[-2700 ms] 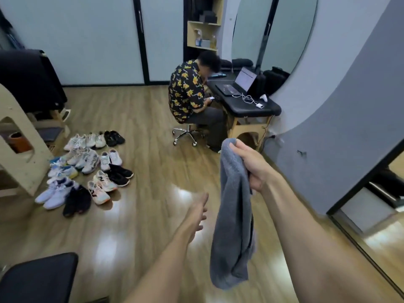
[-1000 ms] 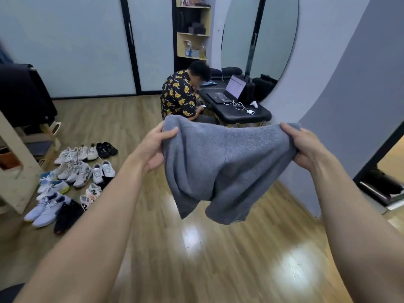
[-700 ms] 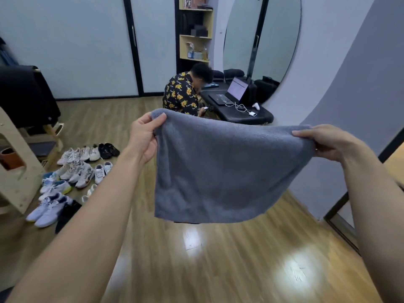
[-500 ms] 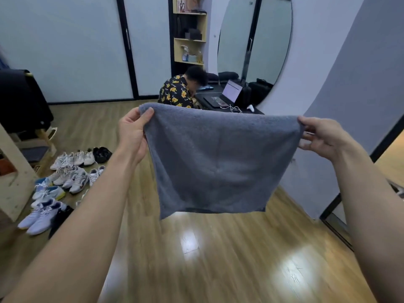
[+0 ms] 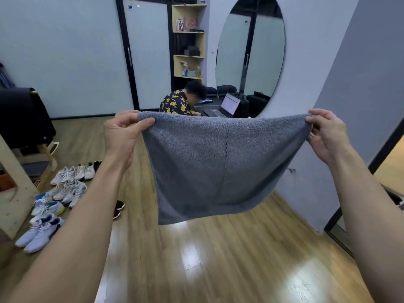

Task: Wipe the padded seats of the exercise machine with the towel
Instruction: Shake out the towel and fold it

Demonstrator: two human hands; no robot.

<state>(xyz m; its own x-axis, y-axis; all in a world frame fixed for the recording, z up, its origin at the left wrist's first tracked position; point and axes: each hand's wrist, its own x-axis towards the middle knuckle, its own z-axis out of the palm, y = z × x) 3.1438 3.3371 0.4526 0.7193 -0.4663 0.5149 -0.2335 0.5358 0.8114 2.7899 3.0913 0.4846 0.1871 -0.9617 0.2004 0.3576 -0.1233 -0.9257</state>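
Note:
A grey towel (image 5: 218, 167) hangs spread flat in front of me at chest height. My left hand (image 5: 121, 136) pinches its upper left corner and my right hand (image 5: 326, 134) pinches its upper right corner, so the top edge is stretched taut between them. The towel's lower edge hangs free above the wooden floor. No exercise machine with padded seats can be made out in this view.
A seated person in a patterned shirt (image 5: 177, 101) works at a dark table with a laptop (image 5: 227, 106) behind the towel. Several shoes (image 5: 59, 193) lie on the floor at left, beside a wooden frame (image 5: 13, 193). A grey wall (image 5: 349, 84) stands at right.
The towel hung bunched from my right hand alone. My left hand then took a corner, and both hands pulled it open and lifted it higher and flatter.

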